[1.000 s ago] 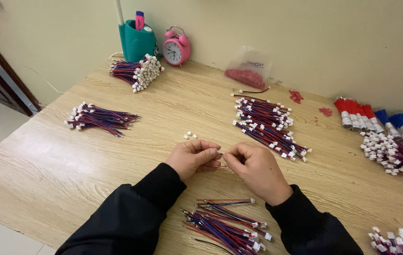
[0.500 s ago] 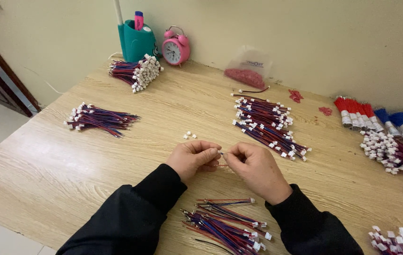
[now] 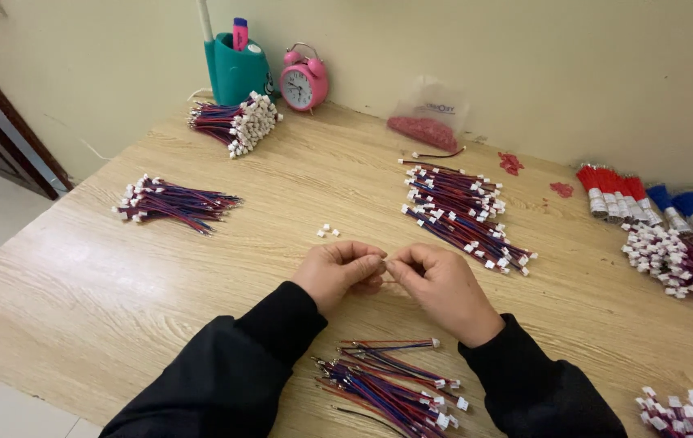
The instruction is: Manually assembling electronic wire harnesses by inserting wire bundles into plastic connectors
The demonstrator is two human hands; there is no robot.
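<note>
My left hand and my right hand meet fingertip to fingertip over the wooden table. Both pinch a thin wire piece between them; most of it is hidden by my fingers. A few small white connectors lie loose just beyond my left hand. Close to my body lies a pile of red and blue wires with white plugs. A bigger heap of the same wires sits beyond my right hand.
More wire bundles lie at the left, the back and the right. A teal pen holder, a pink alarm clock and a clear bag of red parts stand by the wall. Red and blue capped bundles lie far right.
My hands stay joined in the same place; only the fingers shift slightly on the wire piece.
</note>
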